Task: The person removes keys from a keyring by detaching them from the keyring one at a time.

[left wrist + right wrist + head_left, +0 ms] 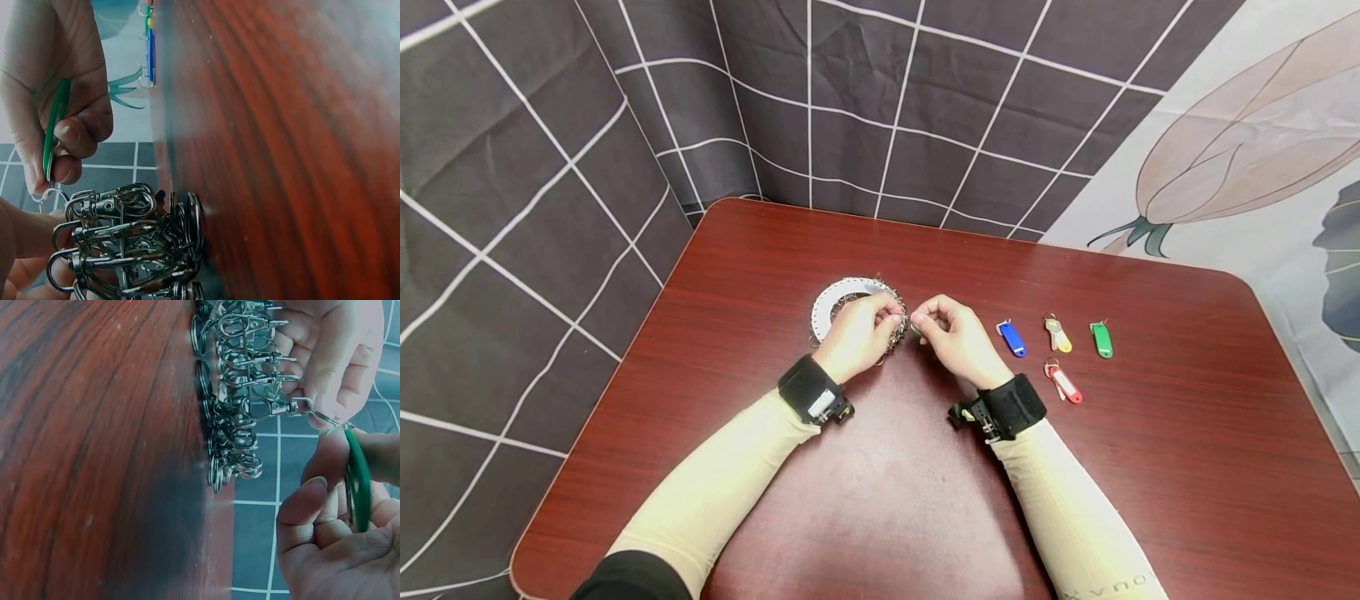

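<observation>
My right hand [958, 342] pinches a green key tag [359, 487] between thumb and fingers, with part of a metal key showing behind it in the right wrist view. My left hand [853, 337] pinches a small metal ring [325, 417] that passes through the end loop of a swivel clasp [275, 407]. Both hands' fingertips meet at this ring, where the tag's top end also lies. Several more metal clasps [119, 259] with rings hang beside the left fingers, around the edge of a white round holder [823, 304] on the table.
On the red-brown table [880, 500], right of my right hand, lie a blue tag [1012, 339], a yellow tag [1064, 343] with a key, another green tag [1102, 340] and a red tag [1067, 386]. Dark checked cloth [850, 83] hangs behind the table.
</observation>
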### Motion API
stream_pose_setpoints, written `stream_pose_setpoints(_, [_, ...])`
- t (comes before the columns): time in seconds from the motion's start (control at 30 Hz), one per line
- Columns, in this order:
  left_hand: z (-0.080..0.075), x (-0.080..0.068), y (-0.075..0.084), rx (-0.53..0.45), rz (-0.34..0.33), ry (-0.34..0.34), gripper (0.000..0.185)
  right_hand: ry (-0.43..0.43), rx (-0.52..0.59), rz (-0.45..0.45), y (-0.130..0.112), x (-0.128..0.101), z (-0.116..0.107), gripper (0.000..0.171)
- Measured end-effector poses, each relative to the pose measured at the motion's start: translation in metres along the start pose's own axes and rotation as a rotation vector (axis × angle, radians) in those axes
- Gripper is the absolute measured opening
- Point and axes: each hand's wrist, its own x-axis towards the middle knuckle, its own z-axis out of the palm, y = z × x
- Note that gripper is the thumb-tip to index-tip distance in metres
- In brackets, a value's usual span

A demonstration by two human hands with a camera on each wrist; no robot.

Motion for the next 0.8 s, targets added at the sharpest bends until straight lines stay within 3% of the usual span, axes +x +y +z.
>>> stream_pose_setpoints(0.27, [0.003,-0.002,0.002,-0.054,0.030,0.035,0.008,-0.003,-0.001,-0.016,0.036,0.009,0.003,0.011])
stream_pose_setpoints(0.47, [0.004,-0.002,0.002,-0.046,0.074,0.053,0.007,0.012,-0.019,-0.024,0.037,0.008,0.002,0.008])
stream_pose_setpoints(0.7, [0.002,-0.003,0.005,0.047,0.154,0.061,0.009,0.023,-0.040,-0.020,0.036,0.008,0.004,0.007])
stream_pose_setpoints(0.8, [0.002,-0.003,0.005,0.057,0.159,0.057,0.008,0.045,-0.039,-0.021,0.036,0.009,0.006,0.007])
